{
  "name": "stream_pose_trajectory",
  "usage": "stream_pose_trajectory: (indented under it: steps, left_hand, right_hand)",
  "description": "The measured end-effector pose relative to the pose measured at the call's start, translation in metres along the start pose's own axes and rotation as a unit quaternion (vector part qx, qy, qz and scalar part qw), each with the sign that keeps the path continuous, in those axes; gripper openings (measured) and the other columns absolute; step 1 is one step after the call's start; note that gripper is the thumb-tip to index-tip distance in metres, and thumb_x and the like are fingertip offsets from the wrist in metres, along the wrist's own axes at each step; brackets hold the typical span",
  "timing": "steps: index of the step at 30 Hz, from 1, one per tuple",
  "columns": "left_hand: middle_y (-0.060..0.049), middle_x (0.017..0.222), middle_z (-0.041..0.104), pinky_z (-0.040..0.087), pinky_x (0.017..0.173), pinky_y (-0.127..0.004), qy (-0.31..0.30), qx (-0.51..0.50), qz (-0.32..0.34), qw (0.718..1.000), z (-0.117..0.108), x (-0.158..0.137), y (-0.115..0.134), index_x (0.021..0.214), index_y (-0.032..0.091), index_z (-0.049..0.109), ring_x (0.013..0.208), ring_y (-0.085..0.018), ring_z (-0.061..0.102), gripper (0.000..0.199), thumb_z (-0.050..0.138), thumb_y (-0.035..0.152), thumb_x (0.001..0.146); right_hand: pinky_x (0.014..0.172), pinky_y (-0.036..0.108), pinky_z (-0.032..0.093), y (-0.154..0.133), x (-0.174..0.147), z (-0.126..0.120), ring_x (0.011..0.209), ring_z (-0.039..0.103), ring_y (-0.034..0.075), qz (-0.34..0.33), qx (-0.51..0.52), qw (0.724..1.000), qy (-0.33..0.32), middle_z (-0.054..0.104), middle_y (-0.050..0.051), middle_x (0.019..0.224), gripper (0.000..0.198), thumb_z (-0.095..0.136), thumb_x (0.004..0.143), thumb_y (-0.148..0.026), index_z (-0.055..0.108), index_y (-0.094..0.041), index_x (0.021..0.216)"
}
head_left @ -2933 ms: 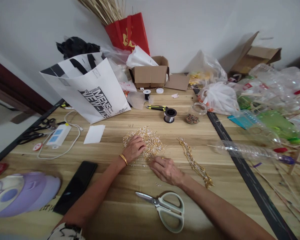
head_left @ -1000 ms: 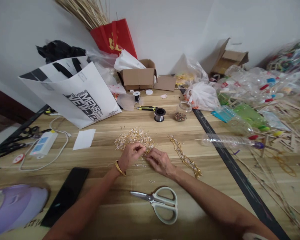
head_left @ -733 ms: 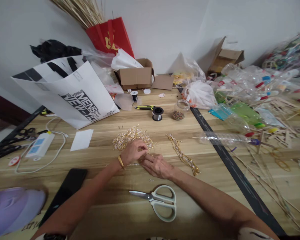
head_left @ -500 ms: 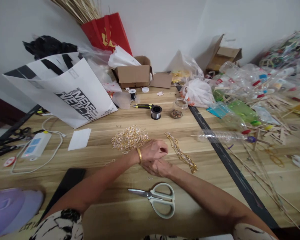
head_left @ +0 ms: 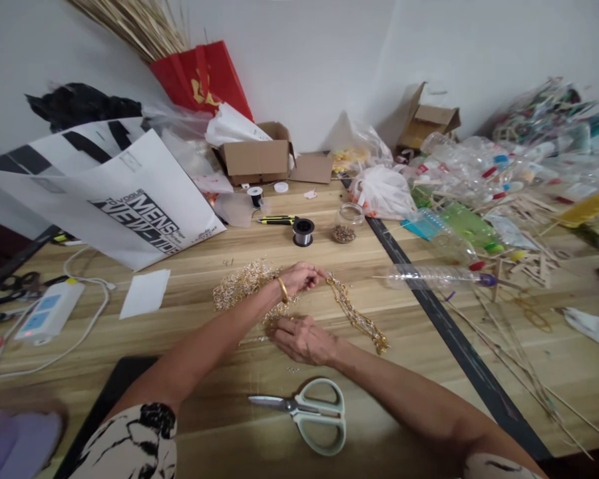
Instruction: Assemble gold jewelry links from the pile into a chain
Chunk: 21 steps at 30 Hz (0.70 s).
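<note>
Head view. Landmark: the pair of scissors [head_left: 307, 414], pale handles, blades shut, lying flat on the wooden table [head_left: 429, 372] at the near edge.

Left hand [head_left: 303, 277], gold bangle at the wrist, is crossed over the right forearm line, well beyond the scissors. Fingers are curled shut, the tips pinched on the far end of the beaded gold strand [head_left: 357, 315]. Whether a separate small piece is also held there: too small to tell.

Right hand [head_left: 304, 338] lies just beyond the scissors, palm down, fingers spread flat and loose. It presses on the near fringe of the heap of gold bead pieces [head_left: 244, 291]; it closes on nothing visible.

The strand runs from the left fingertips diagonally toward the near right, its lower end resting on the table, beyond and right of the scissors. The heap sits beyond and left of the scissors, touching the left wrist.

Judgement on doing this step well:
- Keep the pinch on the strand's very end, so the beads below hang or lie untangled.
- The flat right hand should pin the heap, so loose pieces are not dragged along.
- Lift low and slow; snagging on the heap looks the main risk.

Further beyond the scissors: a wire spool [head_left: 303, 232] and a small glass jar of beads [head_left: 345, 224].
</note>
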<state>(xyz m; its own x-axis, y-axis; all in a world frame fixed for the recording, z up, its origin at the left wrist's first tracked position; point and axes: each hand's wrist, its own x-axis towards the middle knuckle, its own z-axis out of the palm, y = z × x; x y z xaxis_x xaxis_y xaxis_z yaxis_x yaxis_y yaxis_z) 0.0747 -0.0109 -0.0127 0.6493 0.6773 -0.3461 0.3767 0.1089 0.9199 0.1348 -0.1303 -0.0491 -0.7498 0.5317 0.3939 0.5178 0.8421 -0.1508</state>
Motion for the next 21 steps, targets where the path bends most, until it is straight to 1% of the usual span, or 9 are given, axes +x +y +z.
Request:
stream_pose_trajectory:
  steps: [1,3,6,8,11,14,17,21]
  left_hand:
    - [0.003,0.054,0.050,0.032,0.044,-0.018,0.011,0.028,0.006,1.000,0.000,0.002,-0.001,0.088,0.008,0.060,0.043,-0.005,0.041,0.017,0.049,0.017,0.080]
    - [0.005,0.053,0.049,0.032,0.046,-0.018,0.032,0.092,0.024,0.995,0.001,0.007,-0.002,0.091,0.010,0.060,0.043,-0.006,0.040,0.019,0.058,0.020,0.075]
    - [0.005,0.054,0.053,0.037,0.054,-0.020,0.047,0.193,0.061,0.978,0.006,0.015,-0.003,0.091,0.013,0.063,0.053,-0.010,0.049,0.029,0.069,0.017,0.063]
    - [0.002,0.059,0.058,0.040,0.060,-0.022,0.046,0.254,0.084,0.962,0.009,0.020,-0.002,0.090,0.016,0.065,0.061,-0.014,0.055,0.030,0.071,0.017,0.060]
    - [-0.003,0.075,0.066,0.043,0.069,-0.025,0.036,0.332,0.109,0.936,0.012,0.025,-0.002,0.085,0.017,0.067,0.076,-0.018,0.060,0.021,0.068,0.019,0.064]
    - [-0.007,0.081,0.068,0.044,0.072,-0.027,0.026,0.397,0.117,0.910,0.012,0.026,-0.003,0.082,0.016,0.067,0.080,-0.021,0.062,0.013,0.062,0.021,0.071]
    - [-0.009,0.080,0.068,0.044,0.071,-0.029,0.009,0.450,0.122,0.884,0.011,0.021,-0.003,0.082,0.016,0.067,0.079,-0.023,0.063,0.014,0.058,0.024,0.075]
    - [-0.011,0.085,0.068,0.043,0.074,-0.030,-0.001,0.503,0.145,0.852,0.010,0.011,-0.004,0.093,0.016,0.063,0.082,-0.024,0.063,0.020,0.048,0.025,0.084]
  right_hand:
    - [0.072,0.027,0.044,0.000,0.000,0.000,0.080,0.057,0.015,-0.001,0.001,1.000,0.001,0.060,0.008,0.094,0.014,0.040,0.092,-0.016,0.053,-0.014,0.099]
    - [0.072,0.027,0.044,0.000,0.000,0.000,0.081,0.058,0.015,-0.004,0.002,1.000,0.002,0.060,0.008,0.097,0.016,0.039,0.093,-0.016,0.053,-0.013,0.100]
    - [0.070,0.027,0.045,0.001,0.001,0.001,0.080,0.058,0.015,-0.001,0.006,1.000,0.001,0.061,0.009,0.095,0.016,0.039,0.093,-0.016,0.053,-0.014,0.100]
    - [0.069,0.026,0.045,0.001,0.001,0.001,0.079,0.058,0.015,0.001,0.006,1.000,0.004,0.061,0.008,0.093,0.016,0.039,0.093,-0.016,0.054,-0.014,0.099]
    - [0.069,0.026,0.045,0.001,0.001,0.002,0.079,0.058,0.015,-0.002,0.004,1.000,0.012,0.061,0.009,0.093,0.017,0.038,0.093,-0.015,0.054,-0.013,0.099]
    - [0.069,0.026,0.045,0.001,0.000,0.001,0.079,0.058,0.015,-0.001,0.002,1.000,0.012,0.061,0.009,0.096,0.017,0.039,0.092,-0.015,0.054,-0.013,0.099]
    - [0.069,0.026,0.045,0.002,0.000,0.002,0.080,0.058,0.015,0.003,0.003,1.000,0.005,0.060,0.008,0.097,0.016,0.039,0.092,-0.016,0.053,-0.014,0.101]
    - [0.070,0.026,0.046,0.002,-0.002,0.006,0.081,0.058,0.015,0.007,0.008,1.000,-0.007,0.060,0.008,0.095,0.017,0.039,0.093,-0.017,0.052,-0.014,0.103]
